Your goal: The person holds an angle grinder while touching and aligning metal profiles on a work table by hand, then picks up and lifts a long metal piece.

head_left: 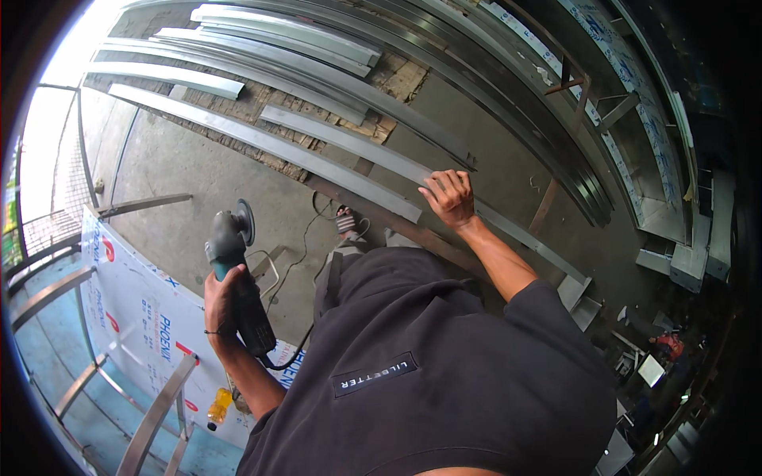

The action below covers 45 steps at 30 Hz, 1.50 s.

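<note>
My left hand (225, 300) is wrapped round the body of an angle grinder (242, 289), dark with a teal band. The grinder's round disc (246, 222) points up and away from me, apart from any metal. A black cord trails from its rear end near my shirt. My right hand (450, 197) is closed over a long, narrow grey metal bar (349, 143), fingers curled at its edge; the fingertips are partly hidden. That bar runs from the far middle toward the right, past my hand. Just nearer lies a wider metal strip (317, 170).
Several folded metal lengths (286, 36) lie on worn boards beyond my hands. Long dark metal profiles (508, 87) stretch along the far right. At left stand a film-covered sheet (131, 309), metal frame legs (159, 412) and a yellow bottle (220, 407). A thin cable (295, 266) crosses the concrete floor.
</note>
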{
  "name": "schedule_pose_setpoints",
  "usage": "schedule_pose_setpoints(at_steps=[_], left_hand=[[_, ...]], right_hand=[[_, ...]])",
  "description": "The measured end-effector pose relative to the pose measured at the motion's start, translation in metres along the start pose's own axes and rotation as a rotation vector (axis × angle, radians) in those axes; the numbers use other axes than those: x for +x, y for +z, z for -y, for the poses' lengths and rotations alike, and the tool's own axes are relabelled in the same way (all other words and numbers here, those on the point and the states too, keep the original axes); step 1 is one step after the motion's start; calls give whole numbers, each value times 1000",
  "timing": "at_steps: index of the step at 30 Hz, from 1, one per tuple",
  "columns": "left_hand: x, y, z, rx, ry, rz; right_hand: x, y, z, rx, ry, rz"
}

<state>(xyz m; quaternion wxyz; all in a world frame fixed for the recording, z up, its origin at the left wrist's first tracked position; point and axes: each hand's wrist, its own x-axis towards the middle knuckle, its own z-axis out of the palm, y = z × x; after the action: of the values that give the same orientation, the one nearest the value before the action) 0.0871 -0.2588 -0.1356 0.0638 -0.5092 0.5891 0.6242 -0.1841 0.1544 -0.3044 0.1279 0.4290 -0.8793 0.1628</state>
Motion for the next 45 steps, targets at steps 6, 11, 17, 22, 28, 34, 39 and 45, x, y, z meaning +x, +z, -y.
schedule_pose_setpoints(at_steps=[6, 11, 17, 22, 28, 34, 39, 45], left_hand=[[-9, 27, -12, 79, -16, -5], [-16, 45, -19, 93, -11, 22], [-22, 61, -21, 116, -11, 35], [-26, 72, -26, 151, -22, 37], [-36, 86, -34, 149, -14, 21], [-38, 88, -34, 181, -8, 14], [-37, 88, -32, 172, -28, 33], [-43, 93, -32, 158, -24, 27]], right_hand=[[-12, 9, -8, -5, -30, -37], [-17, 12, -15, -2, -58, -42], [-18, 10, -18, 52, -66, -65], [-27, 3, -19, 104, 14, -65], [-58, -9, -32, 75, 165, 18], [-51, -10, -47, 441, 267, 89], [-26, -27, -56, 914, 723, 488], [-26, -19, -60, 959, 747, 477]])
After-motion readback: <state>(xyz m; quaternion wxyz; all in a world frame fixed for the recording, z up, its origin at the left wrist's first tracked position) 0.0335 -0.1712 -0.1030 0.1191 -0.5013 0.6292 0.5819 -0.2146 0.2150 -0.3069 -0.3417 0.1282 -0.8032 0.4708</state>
